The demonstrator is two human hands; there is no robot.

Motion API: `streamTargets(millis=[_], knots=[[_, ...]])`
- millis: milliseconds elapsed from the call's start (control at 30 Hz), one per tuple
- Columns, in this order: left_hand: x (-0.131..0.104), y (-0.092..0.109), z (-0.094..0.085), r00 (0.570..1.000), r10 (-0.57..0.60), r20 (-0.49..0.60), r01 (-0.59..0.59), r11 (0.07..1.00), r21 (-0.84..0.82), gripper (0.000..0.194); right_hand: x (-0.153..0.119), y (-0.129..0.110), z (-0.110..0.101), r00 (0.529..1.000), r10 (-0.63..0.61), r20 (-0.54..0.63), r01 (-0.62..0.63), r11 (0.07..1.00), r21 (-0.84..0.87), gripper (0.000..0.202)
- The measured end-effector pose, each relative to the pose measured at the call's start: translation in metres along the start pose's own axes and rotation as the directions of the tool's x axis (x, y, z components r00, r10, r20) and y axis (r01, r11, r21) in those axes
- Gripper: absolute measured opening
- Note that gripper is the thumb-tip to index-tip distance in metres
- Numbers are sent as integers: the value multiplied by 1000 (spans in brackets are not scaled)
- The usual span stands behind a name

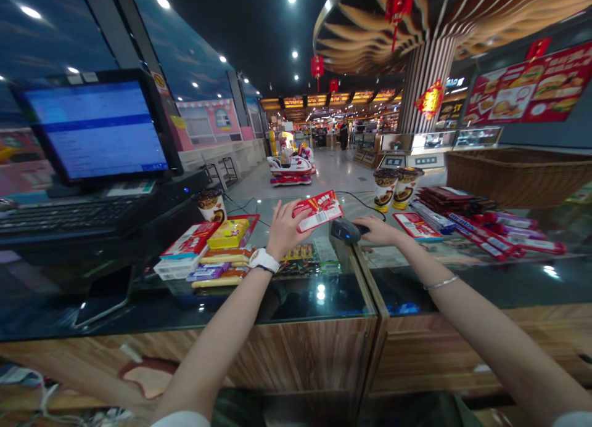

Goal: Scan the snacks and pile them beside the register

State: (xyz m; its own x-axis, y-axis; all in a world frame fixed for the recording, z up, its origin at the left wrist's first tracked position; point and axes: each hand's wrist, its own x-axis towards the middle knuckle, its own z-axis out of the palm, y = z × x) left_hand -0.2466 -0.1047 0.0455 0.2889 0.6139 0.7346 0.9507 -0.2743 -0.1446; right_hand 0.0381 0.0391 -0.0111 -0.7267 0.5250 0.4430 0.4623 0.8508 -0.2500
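Note:
My left hand, with a white watch at the wrist, grips a flat red-and-white snack box above the glass counter. A barcode patch shows on the side turned toward me. Close to the box's right, my right hand is wrapped round the handle of a black barcode scanner, its head pointing left. Left of my left hand lie a yellow packet, a red box and several wrapped bars. To the right of the scanner, another red-and-white box lies flat.
A monitor and keyboard stand at left, with a phone in front. Lidded cups stand behind the scanner. Red and purple candy packs lie at right, before a wicker basket. A cable crosses the glass.

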Motion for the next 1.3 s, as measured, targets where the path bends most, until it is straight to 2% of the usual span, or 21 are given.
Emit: streamTargets(millis=[67, 167, 233, 333, 433, 633, 767, 967, 1067, 1167, 1233, 1300], knots=[[0, 2, -1, 1000, 28, 2, -28, 1000, 5, 45, 2, -3, -3, 993, 12, -115, -7, 999, 41, 62], [1, 4, -2, 997, 76, 4, -76, 997, 7, 45, 3, -17, -14, 951, 4, -309, 34, 992, 118, 63], [1, 6, -3, 995, 103, 10, -103, 995, -7, 45, 3, -30, -21, 931, -36, -363, 96, 984, 151, 69], [2, 8, -4, 991, 133, 28, -132, 991, -28, 45, 3, -44, -25, 934, -84, -348, 149, 975, 167, 91], [3, 10, -5, 986, 163, 26, -162, 986, -31, 45, 5, -48, -23, 934, -169, -315, 224, 964, 146, 95], [3, 11, -7, 981, 194, 23, -193, 980, -45, 46, 6, -48, -22, 918, -182, -353, 241, 962, 131, 77], [3, 11, -9, 983, 174, 57, -171, 984, -50, 55, 2, -53, -28, 914, -199, -353, 242, 967, 81, 69], [2, 12, -13, 979, 163, 123, -149, 983, -109, 64, -3, -63, -32, 891, -220, -398, 207, 975, -75, 38], [1, 15, -15, 976, 180, 122, -165, 979, -121, 66, -5, -69, -28, 875, -247, -416, 194, 967, -166, 33], [0, 23, -18, 972, 215, 98, -204, 973, -110, 57, -7, -77, -22, 865, -304, -399, 202, 939, -277, 30], [-3, 30, -22, 970, 234, 62, -227, 969, -101, 50, -6, -83, -17, 834, -383, -396, 244, 901, -358, 27], [-7, 37, -26, 968, 252, -5, -252, 964, -82, 42, -3, -90, -14, 770, -484, -414, 293, 846, -445, 23]])
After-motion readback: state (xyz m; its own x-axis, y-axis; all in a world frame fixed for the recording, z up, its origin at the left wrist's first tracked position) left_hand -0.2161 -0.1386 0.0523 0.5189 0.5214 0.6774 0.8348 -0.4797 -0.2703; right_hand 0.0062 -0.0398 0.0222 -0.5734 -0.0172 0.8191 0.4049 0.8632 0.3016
